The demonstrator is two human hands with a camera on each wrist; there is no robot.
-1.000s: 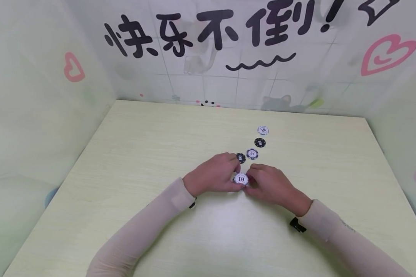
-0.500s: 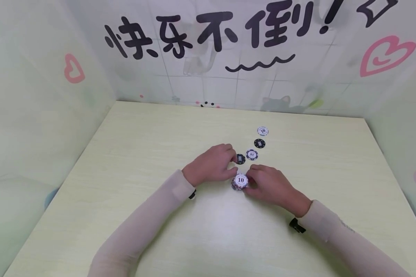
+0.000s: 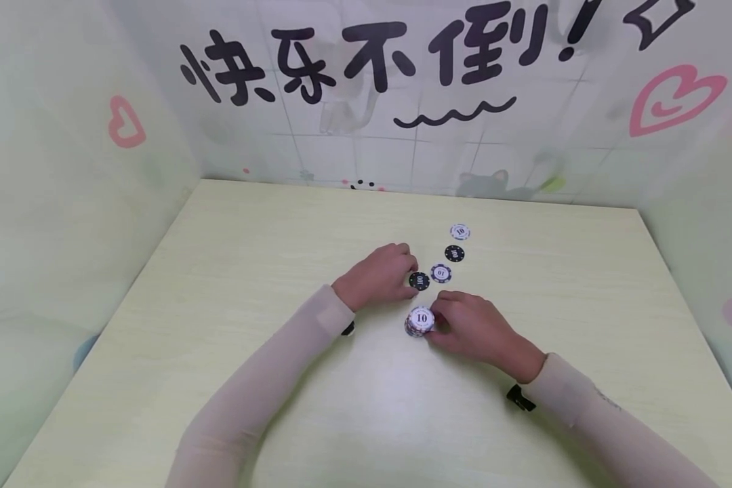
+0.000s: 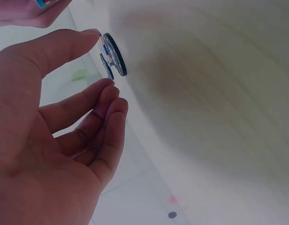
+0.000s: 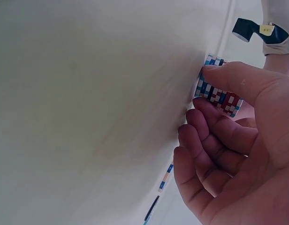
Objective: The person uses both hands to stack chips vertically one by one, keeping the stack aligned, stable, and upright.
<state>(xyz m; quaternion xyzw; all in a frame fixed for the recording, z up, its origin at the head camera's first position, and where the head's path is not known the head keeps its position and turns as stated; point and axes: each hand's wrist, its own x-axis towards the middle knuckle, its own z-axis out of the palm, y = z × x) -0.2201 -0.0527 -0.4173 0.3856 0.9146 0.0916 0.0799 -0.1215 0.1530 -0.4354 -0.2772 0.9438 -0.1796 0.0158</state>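
My right hand (image 3: 472, 327) pinches the side of a stack of poker chips (image 3: 419, 321), topped by a white chip marked 10. In the right wrist view, thumb and forefinger lie on the edge of this chip stack (image 5: 218, 91), which shows red, blue and white bands. My left hand (image 3: 378, 274) is at a black chip (image 3: 419, 281) marked 100, flat on the table behind the stack. Thumb and fingers are at either side of that chip with a gap between them. From the left wrist view, the fingers of the left hand (image 4: 64, 112) are loosely bent, tips near a dark-edged chip (image 4: 115, 55).
Behind the stack, a blue-and-white chip (image 3: 441, 274), another black chip (image 3: 454, 253) and a white chip (image 3: 460, 232) lie flat, in a line running back and to the right. The pale wooden table (image 3: 268, 237) ends at a printed backdrop (image 3: 354, 122).
My left hand has let go of the chip stack and moved back to the nearest black chip. The right hand has stayed at the stack, whose side now shows.
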